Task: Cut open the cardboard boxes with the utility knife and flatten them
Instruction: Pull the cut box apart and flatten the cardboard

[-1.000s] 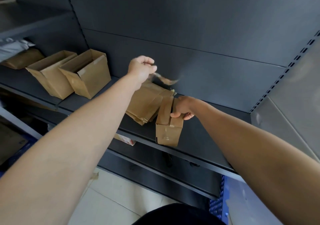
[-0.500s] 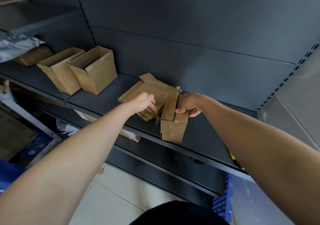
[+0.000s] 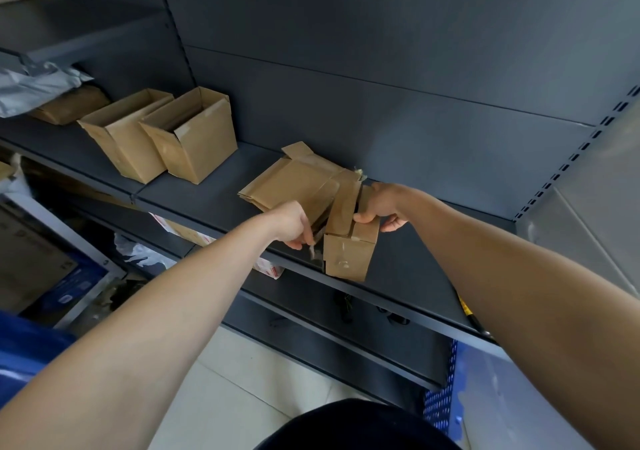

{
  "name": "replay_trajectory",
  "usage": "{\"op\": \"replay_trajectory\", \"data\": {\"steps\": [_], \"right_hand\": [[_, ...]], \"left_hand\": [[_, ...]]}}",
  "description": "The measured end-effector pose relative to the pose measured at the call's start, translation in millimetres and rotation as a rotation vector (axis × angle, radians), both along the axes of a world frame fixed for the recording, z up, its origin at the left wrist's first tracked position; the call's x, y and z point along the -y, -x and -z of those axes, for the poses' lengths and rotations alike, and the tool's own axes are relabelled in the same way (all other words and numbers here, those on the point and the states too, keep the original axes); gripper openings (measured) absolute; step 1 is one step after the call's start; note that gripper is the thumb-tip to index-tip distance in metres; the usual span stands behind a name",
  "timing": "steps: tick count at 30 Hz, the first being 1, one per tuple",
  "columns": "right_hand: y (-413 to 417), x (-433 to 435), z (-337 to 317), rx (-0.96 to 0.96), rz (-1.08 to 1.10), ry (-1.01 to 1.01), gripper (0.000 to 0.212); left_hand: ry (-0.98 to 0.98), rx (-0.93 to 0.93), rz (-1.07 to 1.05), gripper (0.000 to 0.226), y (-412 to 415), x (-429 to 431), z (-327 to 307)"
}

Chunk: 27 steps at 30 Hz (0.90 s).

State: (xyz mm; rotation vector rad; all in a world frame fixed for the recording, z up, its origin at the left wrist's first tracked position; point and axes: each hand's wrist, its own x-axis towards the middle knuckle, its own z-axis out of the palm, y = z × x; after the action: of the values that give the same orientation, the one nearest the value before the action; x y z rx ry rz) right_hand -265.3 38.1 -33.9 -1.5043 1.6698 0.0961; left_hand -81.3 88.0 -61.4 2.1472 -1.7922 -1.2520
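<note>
Two bare hands work on a small cardboard box (image 3: 348,259) at the front edge of a dark shelf (image 3: 207,203).

The right hand (image 3: 379,205) has its grip curled round the box's raised top flap. The left hand (image 3: 294,224) pinches a small pale strip (image 3: 313,250) just beside the box; whether it is tape or blade I cannot tell. Likely done: one pile of flattened cardboard (image 3: 294,181), its sheets too close to count. Left to do: three standing boxes, this one and two open boxes (image 3: 119,144) (image 3: 204,144) further left. The utility knife cannot be made out.

Right hand (image 3: 379,207) gripping box (image 3: 348,259), left (image 3: 292,224) (pinching strip (image 3: 312,251))
</note>
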Motion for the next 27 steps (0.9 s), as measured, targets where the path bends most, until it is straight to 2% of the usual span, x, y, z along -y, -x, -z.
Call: {"op": "replay_trajectory", "data": {"steps": [3, 6, 10, 12, 14, 18, 22, 27], "right_hand": [[0, 0, 0, -0.002, 0.006, -0.003, 0.072], [0, -2, -2, 0.007, 0.009, -0.001, 0.068], [-1, -2, -4, 0.038, 0.016, -0.01, 0.057], [-2, -1, -4, 0.044, 0.021, -0.024, 0.039], [-2, 0, -4, 0.05, 0.031, -0.028, 0.032], [-4, 1, -4, 0.033, 0.029, -0.037, 0.036], [-7, 2, -4, 0.014, 0.022, -0.038, 0.04], [-8, 1, -2, 0.01, 0.028, -0.026, 0.04]], "left_hand": [[-0.038, 0.073, 0.071, 0.025, 3, -2, 2], [-0.069, 0.161, 0.114, 0.013, 3, -3, 6], [0.096, 0.266, 0.173, 0.025, 5, -2, 2], [0.095, 0.191, 0.206, 0.026, 5, 0, 1], [0.088, 0.073, 0.205, 0.025, 3, 1, 2], [0.089, -0.101, 0.149, 0.008, 2, 2, -2], [0.144, -0.216, 0.035, 0.038, 2, 5, -2], [0.097, -0.299, -0.111, 0.023, 8, 8, 5]]}}
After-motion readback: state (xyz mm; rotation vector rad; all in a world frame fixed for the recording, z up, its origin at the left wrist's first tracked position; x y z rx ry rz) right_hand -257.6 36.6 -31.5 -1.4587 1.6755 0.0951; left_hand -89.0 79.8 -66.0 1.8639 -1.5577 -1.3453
